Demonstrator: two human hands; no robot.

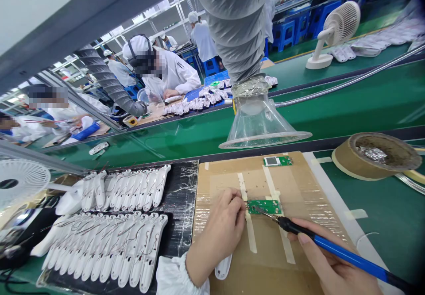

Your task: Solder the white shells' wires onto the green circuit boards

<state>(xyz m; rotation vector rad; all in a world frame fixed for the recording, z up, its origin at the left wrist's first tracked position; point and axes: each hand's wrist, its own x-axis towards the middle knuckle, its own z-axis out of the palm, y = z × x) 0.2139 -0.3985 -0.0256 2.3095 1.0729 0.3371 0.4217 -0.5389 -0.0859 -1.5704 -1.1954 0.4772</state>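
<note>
A green circuit board point(265, 206) lies on the cardboard mat point(229, 173) in front of me. My left hand point(221, 224) is closed in a pinch at the board's left end; whatever lies between its fingertips is hidden. In my right hand point(327, 250) is a soldering iron point(332, 244) with a blue and black handle, its metal tip reaching over the board's surface. Part of a white plastic casing point(223, 267) shows beside my left wrist. Farther back on the mat rests another circuit board point(277, 161) with a small screen.
A clear fume hood point(262, 122) hangs above the mat's far edge. Rows of white casings with wires point(109, 242) fill a black tray point(181, 202) at left. A tape roll point(375, 155) holding solder scraps stands at right. Co-workers point(169, 69) sit across the green bench.
</note>
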